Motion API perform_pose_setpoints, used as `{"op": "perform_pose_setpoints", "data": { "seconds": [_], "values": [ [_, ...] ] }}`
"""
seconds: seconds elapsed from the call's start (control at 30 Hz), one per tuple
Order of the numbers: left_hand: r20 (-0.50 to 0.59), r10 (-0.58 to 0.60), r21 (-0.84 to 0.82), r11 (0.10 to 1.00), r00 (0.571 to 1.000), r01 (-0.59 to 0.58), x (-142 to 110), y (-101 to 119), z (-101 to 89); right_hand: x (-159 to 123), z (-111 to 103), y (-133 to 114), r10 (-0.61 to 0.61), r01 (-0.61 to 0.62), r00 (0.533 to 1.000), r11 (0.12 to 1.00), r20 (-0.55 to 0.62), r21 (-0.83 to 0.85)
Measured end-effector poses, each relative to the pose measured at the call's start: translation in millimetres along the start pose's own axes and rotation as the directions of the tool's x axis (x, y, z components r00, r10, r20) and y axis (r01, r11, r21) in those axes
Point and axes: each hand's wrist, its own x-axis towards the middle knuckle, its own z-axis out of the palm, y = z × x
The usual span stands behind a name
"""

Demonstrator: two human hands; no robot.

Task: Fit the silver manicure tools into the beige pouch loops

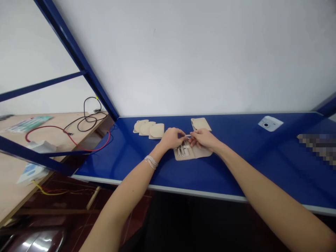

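Observation:
A beige manicure case point(201, 152) lies unfolded on the blue table, with small metal grooming tools point(181, 152) in its left half. My left hand point(172, 138) is over the case's upper left, fingertips pinched at a small silvery tool point(187, 136). From the other side, my right hand point(204, 138) closes its fingers on the same tool, whose exact kind is too small to make out. Both hands partly cover the upper part of the case. Just behind my right hand rests a folded beige case point(201, 123).
Three folded beige cases point(156, 131) overlap left of my hands. A white camera-like device point(271, 123) lies at the back right of the blue table point(236, 164). Blue metal posts point(88, 66) rise at the left, beside a wooden table point(59, 123) with black and red cables point(76, 144).

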Motion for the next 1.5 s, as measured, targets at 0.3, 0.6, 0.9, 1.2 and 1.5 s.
{"op": "perform_pose_setpoints", "data": {
  "seconds": [0.3, 0.6, 0.9, 1.2, 1.5],
  "values": [
    [-0.029, -0.028, -0.029, 0.999, 0.999, 0.027, 0, -5, -2.4, -5, 1, -7, 0.009, -0.008, 1.000, 0.999, -0.020, 0.035],
    [-0.070, -0.160, -0.224, 0.964, 0.985, 0.141, 2, -9, -6.4, -3, -3, -11, -0.016, 0.041, 0.967, 0.995, -0.252, 0.094],
    [-0.091, -0.216, -0.354, 0.920, 0.972, 0.171, 2, -7, -5.2, -9, -2, -15, 0.053, -0.030, 0.991, 0.984, -0.126, 0.177],
    [-0.093, -0.178, -0.309, 0.940, 0.980, 0.142, 2, -10, -5.2, -12, -3, -18, 0.051, -0.035, 0.997, 0.973, -0.065, 0.227],
    [-0.092, -0.181, -0.317, 0.937, 0.979, 0.143, 1, -7, -5.4, -4, -5, -9, 0.023, -0.017, 1.000, 0.970, -0.020, 0.241]
  ]
}}
